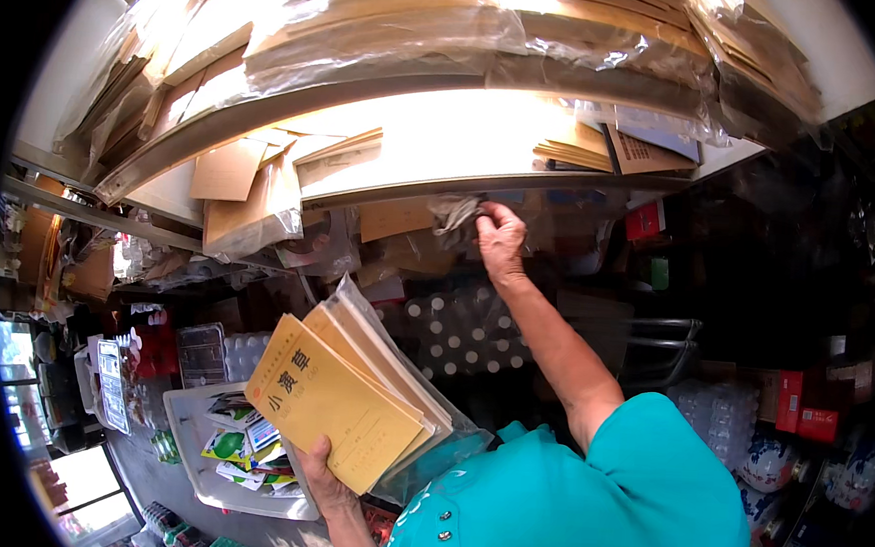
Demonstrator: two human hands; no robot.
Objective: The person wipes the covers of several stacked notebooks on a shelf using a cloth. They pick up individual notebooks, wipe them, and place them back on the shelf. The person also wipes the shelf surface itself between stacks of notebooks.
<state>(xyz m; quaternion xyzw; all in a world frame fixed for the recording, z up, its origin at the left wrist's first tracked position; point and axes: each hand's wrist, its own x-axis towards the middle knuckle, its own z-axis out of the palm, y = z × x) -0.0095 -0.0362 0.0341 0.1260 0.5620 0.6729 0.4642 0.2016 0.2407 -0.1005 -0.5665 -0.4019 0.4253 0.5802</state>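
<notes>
My left hand [327, 481] holds a stack of yellow-covered exercise booklets [339, 410] by its lower edge. Some of the booklets lie in a clear plastic bag [459, 418], and the front cover bears printed writing. My right hand [501, 232] is raised to the front edge of a white shelf [461, 136], its fingers closed on a crumpled grey cloth [456, 213]. Brown paper envelopes [226, 170] and a plastic-wrapped packet [255, 213] lie at the left of that shelf, and more brown papers [577, 147] at its right.
Plastic-wrapped stacks of brown paper goods [392, 30] fill the upper shelf. A white plastic bin [206, 489] with colourful packets stands on the floor at lower left. Bottle packs [714, 418], red boxes [809, 409] and blue-and-white porcelain jars [768, 463] stand at right.
</notes>
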